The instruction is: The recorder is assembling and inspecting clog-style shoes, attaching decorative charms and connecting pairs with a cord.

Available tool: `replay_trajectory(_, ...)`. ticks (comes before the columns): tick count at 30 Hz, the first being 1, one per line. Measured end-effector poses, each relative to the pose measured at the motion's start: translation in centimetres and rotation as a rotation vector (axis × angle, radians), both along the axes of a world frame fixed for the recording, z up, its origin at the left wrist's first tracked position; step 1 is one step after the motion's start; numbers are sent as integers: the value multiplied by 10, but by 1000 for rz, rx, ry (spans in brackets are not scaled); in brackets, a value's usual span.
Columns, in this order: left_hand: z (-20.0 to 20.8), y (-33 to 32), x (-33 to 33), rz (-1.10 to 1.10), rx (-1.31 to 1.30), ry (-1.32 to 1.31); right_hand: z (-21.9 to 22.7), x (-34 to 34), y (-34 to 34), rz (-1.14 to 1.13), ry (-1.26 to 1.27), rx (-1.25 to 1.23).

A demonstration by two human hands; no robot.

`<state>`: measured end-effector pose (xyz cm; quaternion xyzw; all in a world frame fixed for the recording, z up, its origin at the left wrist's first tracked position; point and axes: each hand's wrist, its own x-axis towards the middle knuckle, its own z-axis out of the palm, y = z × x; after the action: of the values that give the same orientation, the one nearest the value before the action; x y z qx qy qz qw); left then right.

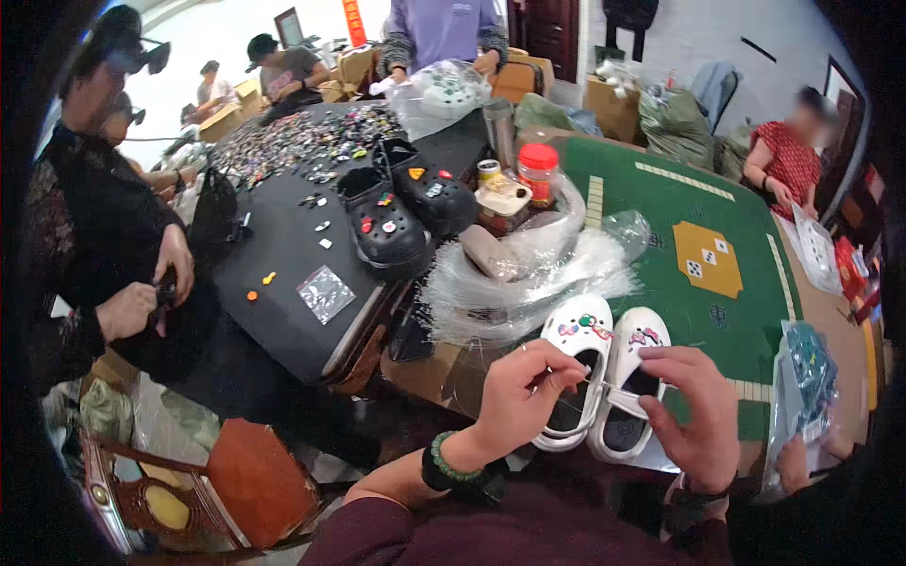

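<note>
A pair of white clogs stands side by side before me: the left clog [578,325] and the right clog [643,332] carry colourful charms on their toes. Over the left clog's opening, my left hand [527,389] is closed in a pinch on what looks like a thin clear plastic strand. My right hand [700,415] hovers at the right clog's outer side, fingers curved and apart; whether its fingertips touch the clog I cannot tell. Just beyond the clogs lies a bundle of clear plastic strands [538,283], partly in a plastic sleeve.
Black clogs [387,222] with charms, a small clear bag [326,292] and heaped charms [302,141] lie on the dark table at left. A red-lidded jar [538,170] stands behind the strands. A green mahjong tabletop [632,208] spreads right. Other people work around.
</note>
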<state>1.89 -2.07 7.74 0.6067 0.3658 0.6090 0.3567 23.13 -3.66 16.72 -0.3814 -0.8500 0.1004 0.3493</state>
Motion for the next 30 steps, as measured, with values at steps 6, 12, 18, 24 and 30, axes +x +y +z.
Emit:
replay_trajectory(6, 3, -7, -7, 68, 104, 98, -17, -28, 21, 199, -106, -95)
replay_trajectory(12, 0, -7, -6, 62, 92, 121, -28, -30, 37, 198, -38, -142)
replay_trajectory(18, 1, 1, -1, 74, 94, 143, -22, -24, 46, 256, -13, -223)
replay_trajectory(24, 9, 5, 6, 70, 15, 123, -29, -11, 57, 206, 0, -177)
replay_trajectory(30, 10, 9, 3, 109, 34, 153, -24, -6, 54, 16, 115, -264)
